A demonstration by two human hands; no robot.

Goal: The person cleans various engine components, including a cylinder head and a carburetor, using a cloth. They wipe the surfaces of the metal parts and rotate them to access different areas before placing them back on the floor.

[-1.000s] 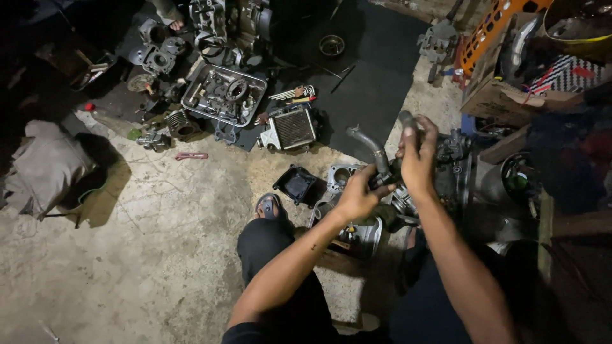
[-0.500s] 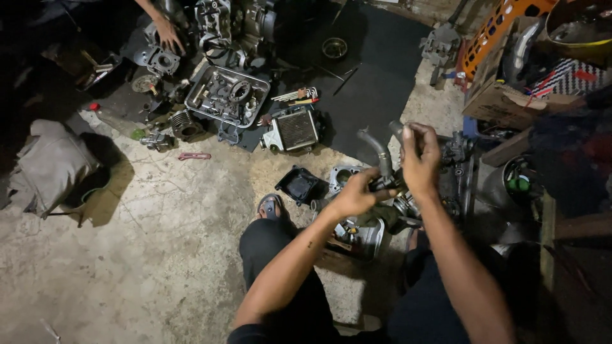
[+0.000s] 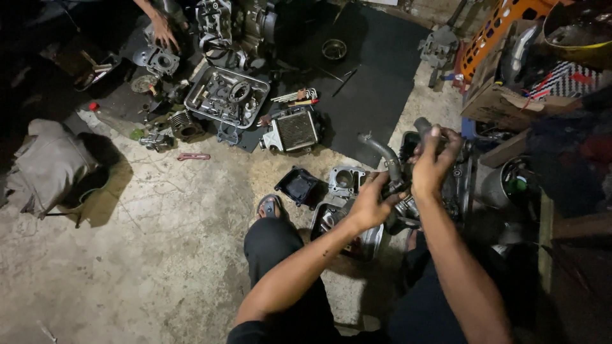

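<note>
While both hands' fingers clamp the engine part (image 3: 401, 185); metal tray (image 3: 194, 105) holds engine parts (image 3: 229, 95)

The floor is rough, stained concrete (image 3: 146, 255), lit brightly in the middle and falling into deep shadow toward the edges. A black mat (image 3: 376, 83) lies across its upper part, with a metal tray of engine parts (image 3: 226, 95) at its left edge and a crumpled grey cloth (image 3: 48, 165) further left. At the right stand a cardboard box (image 3: 510, 102) and an orange crate (image 3: 503, 19).
</note>
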